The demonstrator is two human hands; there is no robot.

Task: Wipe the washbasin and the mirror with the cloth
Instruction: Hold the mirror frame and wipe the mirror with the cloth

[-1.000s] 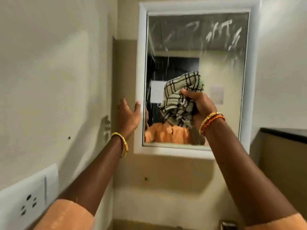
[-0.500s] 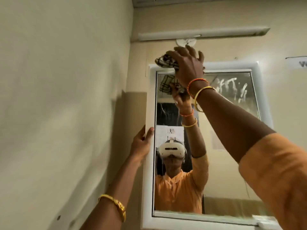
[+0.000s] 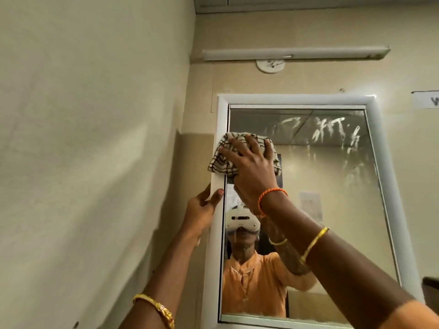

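Note:
A white-framed mirror [image 3: 332, 176] hangs on the far wall, with white smears across its upper right glass. My right hand [image 3: 251, 169] lies flat with fingers spread on a beige cloth with dark checks [image 3: 225, 160], pressing it against the mirror's upper left corner, over the glass and the left frame. My left hand [image 3: 202, 207] grips the left edge of the frame just below the cloth, thumb on the front. The washbasin is out of view.
A cream side wall [image 3: 95, 138] runs close on my left. Above the mirror a long tube-light fitting [image 3: 294, 53] and a round ceiling rose [image 3: 270, 65] sit on the wall. A paper label [image 3: 427, 99] is stuck at the far right.
My right hand has brought the cloth down from above the mirror's top frame onto the upper left glass. My left hand stays on the frame's left edge. The camera tilted up earlier.

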